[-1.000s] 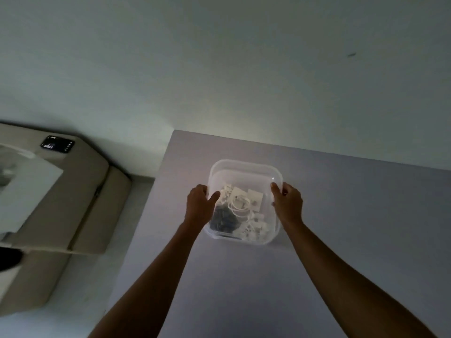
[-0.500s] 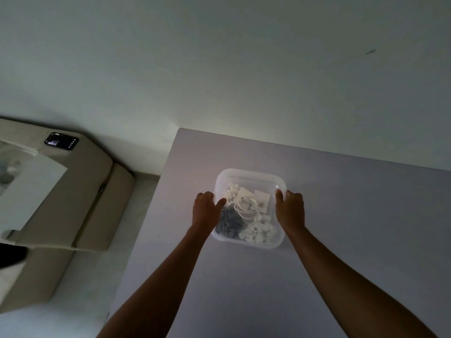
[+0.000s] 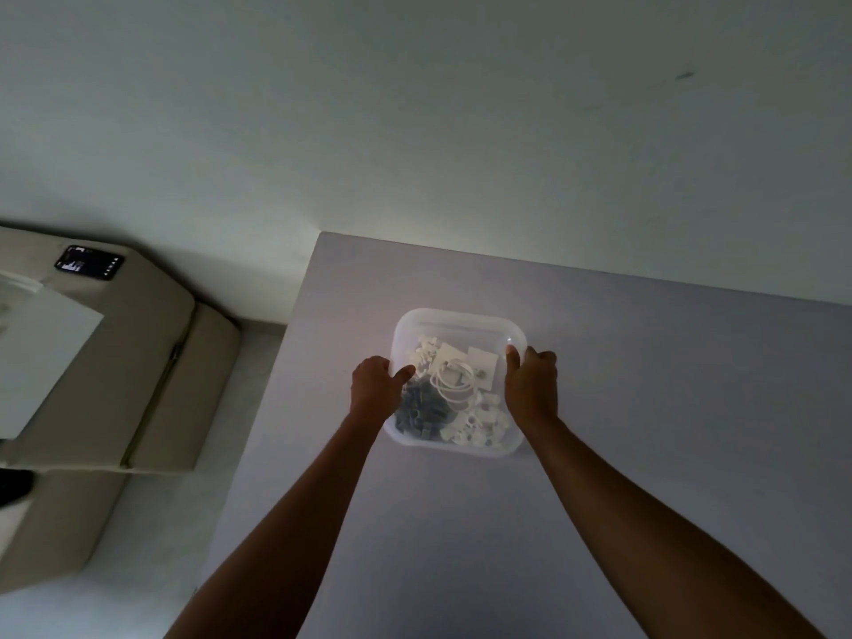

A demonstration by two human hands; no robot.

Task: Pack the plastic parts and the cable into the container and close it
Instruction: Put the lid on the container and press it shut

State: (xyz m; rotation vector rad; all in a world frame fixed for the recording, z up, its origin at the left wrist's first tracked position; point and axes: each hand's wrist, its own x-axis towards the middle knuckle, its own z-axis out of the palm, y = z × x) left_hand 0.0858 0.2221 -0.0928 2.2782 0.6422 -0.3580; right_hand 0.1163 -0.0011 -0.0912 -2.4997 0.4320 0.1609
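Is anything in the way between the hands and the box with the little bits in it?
No, nothing visible. The left hand and right hand already hold the clear container at its two sides, thumbs on top. The white cable and plastic parts show through the top.

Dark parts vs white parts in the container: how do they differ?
The dark parts are grey-blue and heaped by the left hand; the white parts are pale and spread toward the right hand. Both lie inside the container with the cable.
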